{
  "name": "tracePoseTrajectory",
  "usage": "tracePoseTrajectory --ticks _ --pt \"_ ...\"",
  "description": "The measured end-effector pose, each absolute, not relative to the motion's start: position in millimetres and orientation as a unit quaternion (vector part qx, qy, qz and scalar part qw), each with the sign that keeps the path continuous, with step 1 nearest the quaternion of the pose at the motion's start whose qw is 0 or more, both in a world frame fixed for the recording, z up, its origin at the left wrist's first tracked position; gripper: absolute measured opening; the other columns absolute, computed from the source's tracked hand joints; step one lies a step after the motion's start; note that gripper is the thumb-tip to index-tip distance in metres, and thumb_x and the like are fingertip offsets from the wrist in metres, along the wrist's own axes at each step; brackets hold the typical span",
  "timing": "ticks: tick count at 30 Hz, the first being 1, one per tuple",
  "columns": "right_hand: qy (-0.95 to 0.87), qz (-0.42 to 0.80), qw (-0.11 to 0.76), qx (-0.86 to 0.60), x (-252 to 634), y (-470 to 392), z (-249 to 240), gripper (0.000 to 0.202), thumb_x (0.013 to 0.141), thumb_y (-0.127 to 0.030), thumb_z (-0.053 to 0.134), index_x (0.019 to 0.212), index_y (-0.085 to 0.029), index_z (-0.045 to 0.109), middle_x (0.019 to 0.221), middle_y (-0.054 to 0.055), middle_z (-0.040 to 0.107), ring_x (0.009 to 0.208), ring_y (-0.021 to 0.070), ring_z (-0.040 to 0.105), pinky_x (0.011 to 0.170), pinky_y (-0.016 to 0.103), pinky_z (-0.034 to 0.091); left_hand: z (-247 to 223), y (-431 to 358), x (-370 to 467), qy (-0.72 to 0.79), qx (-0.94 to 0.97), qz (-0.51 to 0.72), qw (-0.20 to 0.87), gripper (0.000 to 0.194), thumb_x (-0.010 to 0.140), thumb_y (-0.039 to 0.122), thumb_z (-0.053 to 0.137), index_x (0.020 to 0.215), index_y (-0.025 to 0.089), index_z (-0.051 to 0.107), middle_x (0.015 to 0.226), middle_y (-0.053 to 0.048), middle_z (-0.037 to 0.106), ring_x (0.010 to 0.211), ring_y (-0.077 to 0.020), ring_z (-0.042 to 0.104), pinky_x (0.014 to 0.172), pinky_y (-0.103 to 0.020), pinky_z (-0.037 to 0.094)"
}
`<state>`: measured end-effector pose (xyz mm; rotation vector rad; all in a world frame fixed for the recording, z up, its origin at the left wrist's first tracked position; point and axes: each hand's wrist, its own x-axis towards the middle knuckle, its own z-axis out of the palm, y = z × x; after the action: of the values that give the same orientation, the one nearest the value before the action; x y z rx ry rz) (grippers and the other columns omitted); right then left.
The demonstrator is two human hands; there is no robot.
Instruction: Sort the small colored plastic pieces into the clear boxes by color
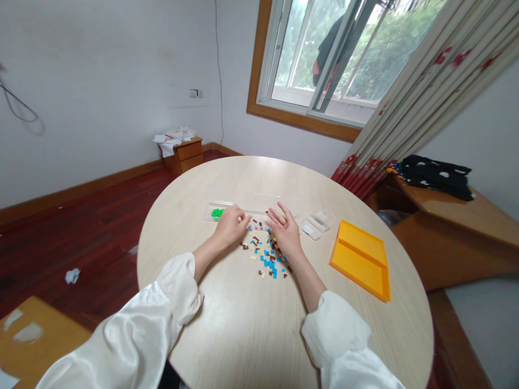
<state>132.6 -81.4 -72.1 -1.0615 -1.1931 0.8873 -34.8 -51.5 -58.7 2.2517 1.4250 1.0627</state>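
Observation:
A heap of small plastic building pieces [268, 263] in blue, brown, yellow and cream lies loose on the round table. Behind it is a clear plastic box [208, 212], with green pieces [217, 213] at its left end and a few brown ones towards the right. My left hand [230, 227] is at the box's front edge, fingers curled and thumb near the fingertips; whatever they grip is too small to make out. Over the right side of the heap is my right hand [286, 233], its fingers spread, covering some pieces.
Right of my right hand lies a small clear case [318, 223], open. A yellow tray [360, 267] sits farther right on the table [239, 335]. A wooden cabinet [438, 237] with dark folded cloth [436, 175] stands beyond the table's right edge.

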Motion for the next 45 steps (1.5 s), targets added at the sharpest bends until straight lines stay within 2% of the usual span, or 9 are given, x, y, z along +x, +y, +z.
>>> tracePoseTrajectory --ticks 3,5,7,11,16,27,35,38,45 --pt "-0.581 0.316 0.576 -0.480 133.1 -83.7 -75.3 0.044 0.077 -0.023 0.055 0.120 -0.022 0.049 0.113 0.010 0.063 0.103 0.0191 0.061 0.085 0.036 0.051 -57.9 -51.7 -35.0 0.472 0.791 0.360 0.151 0.018 0.080 0.022 0.058 0.064 0.015 0.061 0.076 -0.005 0.058 0.081 -0.0183 0.053 0.079 -0.033 0.041" --pt "-0.655 0.233 0.519 -0.498 134.3 -87.3 -74.8 0.025 0.079 -0.019 0.052 0.103 -0.020 0.060 0.099 0.008 0.067 0.093 0.0189 0.062 0.081 0.036 0.051 -58.6 -50.4 -36.4 0.459 0.801 0.349 0.158 0.014 0.079 0.020 0.059 0.067 0.015 0.064 0.080 -0.005 0.058 0.082 -0.0181 0.053 0.080 -0.033 0.041" --pt "-0.731 0.158 0.445 -0.492 134.9 -91.4 -72.9 0.015 0.079 -0.015 0.051 0.086 -0.019 0.064 0.087 0.007 0.067 0.086 0.0190 0.061 0.079 0.035 0.050 -60.2 -48.6 -38.6 0.442 0.815 0.337 0.162 0.010 0.077 0.017 0.059 0.070 0.016 0.067 0.083 -0.005 0.058 0.085 -0.0183 0.053 0.082 -0.033 0.041" --pt "-0.812 0.101 0.340 -0.464 133.0 -97.0 -71.3 0.014 0.079 -0.009 0.052 0.079 -0.018 0.064 0.080 0.007 0.064 0.082 0.0189 0.058 0.077 0.034 0.048 -64.2 -47.0 -42.0 0.393 0.858 0.291 0.156 0.011 0.074 0.013 0.061 0.076 0.019 0.071 0.090 -0.005 0.057 0.092 -0.0198 0.051 0.087 -0.035 0.038" --pt "-0.826 0.102 0.292 -0.471 131.5 -98.2 -75.0 0.014 0.079 -0.007 0.053 0.079 -0.016 0.064 0.079 0.006 0.063 0.078 0.0174 0.056 0.074 0.031 0.046 -63.6 -52.4 -39.7 0.376 0.885 0.227 0.154 0.009 0.075 0.018 0.063 0.075 0.019 0.072 0.094 -0.006 0.055 0.094 -0.0221 0.048 0.086 -0.037 0.037" --pt "-0.809 0.104 0.279 -0.507 132.9 -98.9 -75.3 0.010 0.078 -0.010 0.057 0.074 -0.016 0.064 0.074 0.004 0.062 0.075 0.0169 0.054 0.073 0.030 0.043 -62.2 -57.9 -34.3 0.379 0.891 0.199 0.150 0.009 0.073 0.015 0.064 0.075 0.018 0.072 0.095 -0.008 0.055 0.094 -0.0223 0.048 0.087 -0.037 0.038" --pt "-0.794 0.082 0.257 -0.545 132.4 -100.2 -74.2 0.012 0.080 -0.012 0.052 0.071 -0.017 0.059 0.074 0.005 0.061 0.075 0.0179 0.054 0.072 0.030 0.043 -63.5 -57.6 -32.9 0.381 0.883 0.237 0.136 0.008 0.073 0.012 0.062 0.069 0.015 0.069 0.096 -0.008 0.061 0.096 -0.0227 0.051 0.088 -0.038 0.040" --pt "-0.789 0.072 0.292 -0.537 132.9 -101.2 -73.5 0.012 0.083 -0.015 0.049 0.076 -0.018 0.058 0.078 0.006 0.062 0.078 0.0189 0.056 0.074 0.032 0.043 -62.7 -55.4 -33.0 0.389 0.863 0.279 0.161 0.009 0.074 0.011 0.061 0.073 0.015 0.069 0.094 -0.008 0.066 0.093 -0.0209 0.055 0.089 -0.037 0.040" --pt "-0.726 0.109 0.415 -0.537 133.5 -102.0 -70.8 0.015 0.084 -0.021 0.045 0.084 -0.019 0.060 0.080 0.005 0.067 0.073 0.0172 0.060 0.070 0.029 0.046 -58.0 -56.1 -33.0 0.431 0.799 0.346 0.236 0.012 0.078 0.014 0.055 0.078 0.014 0.068 0.076 -0.003 0.069 0.069 -0.0132 0.060 0.072 -0.026 0.046"
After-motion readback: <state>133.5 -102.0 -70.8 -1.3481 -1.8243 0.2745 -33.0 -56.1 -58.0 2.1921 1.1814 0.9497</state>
